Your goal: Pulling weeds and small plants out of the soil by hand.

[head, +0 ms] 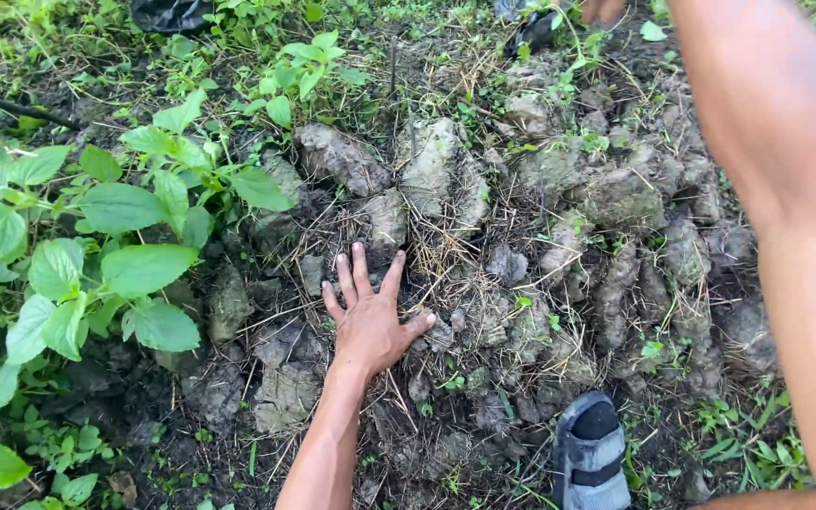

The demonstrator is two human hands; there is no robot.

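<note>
Our right arm (786, 217) fills the frame's right edge, its hand out of view; at lower centre our left hand (370, 316) lies flat, fingers spread, on clods of turned soil (446, 217) with dry grass; broad-leaved plants (77, 255) at left; a grey sandal (590, 453) at bottom.

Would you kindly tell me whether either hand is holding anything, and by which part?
The left hand holds nothing; it lies flat, fingers spread, on clods of soil. The right hand is out of view.

I am kneeling in an outdoor garden plot or field: grey clods of dug soil (427, 165) are lying among dry grass stalks (446, 255), with broad-leaved green weeds (115, 246) growing alongside.
</note>
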